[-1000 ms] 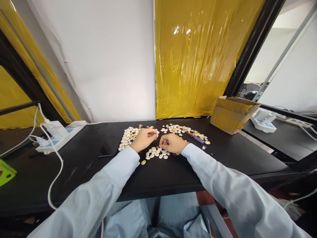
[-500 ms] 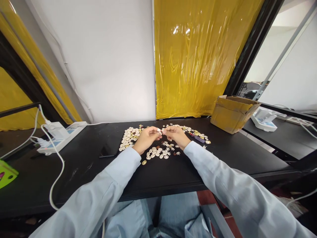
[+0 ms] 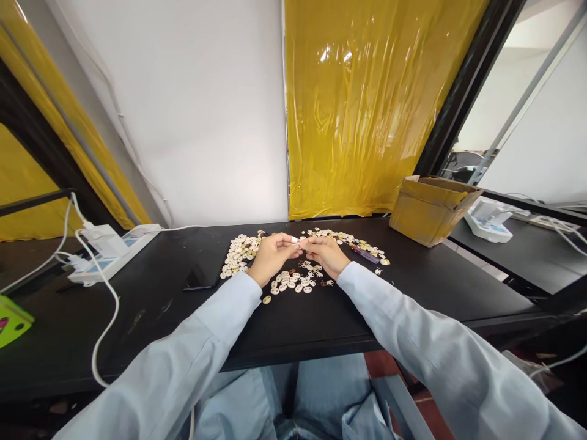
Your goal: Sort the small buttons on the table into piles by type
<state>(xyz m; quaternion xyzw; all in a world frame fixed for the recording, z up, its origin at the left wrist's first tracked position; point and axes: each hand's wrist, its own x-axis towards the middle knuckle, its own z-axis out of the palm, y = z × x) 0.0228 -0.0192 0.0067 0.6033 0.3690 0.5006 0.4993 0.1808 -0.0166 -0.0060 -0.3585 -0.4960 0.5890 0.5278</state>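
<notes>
My left hand (image 3: 271, 256) and my right hand (image 3: 323, 253) meet fingertip to fingertip a little above the black table (image 3: 151, 305). Both are closed in a pinch on a small white piece (image 3: 297, 242) held between them. Under and around the hands lie several small cream oval pieces (image 3: 293, 283). A denser pile of the same pieces (image 3: 238, 253) sits to the left of my left hand. More pieces (image 3: 342, 239) are scattered to the right, behind my right hand.
A dark phone (image 3: 200, 278) lies left of the pile. A white power strip (image 3: 110, 252) with cables sits at the far left. A purple pen (image 3: 364, 253) lies among the right-hand pieces. An open cardboard box (image 3: 431, 209) stands at the back right.
My right hand has lifted off the table from near the pieces and moved up to my left hand. Both hands now pinch one small piece together.
</notes>
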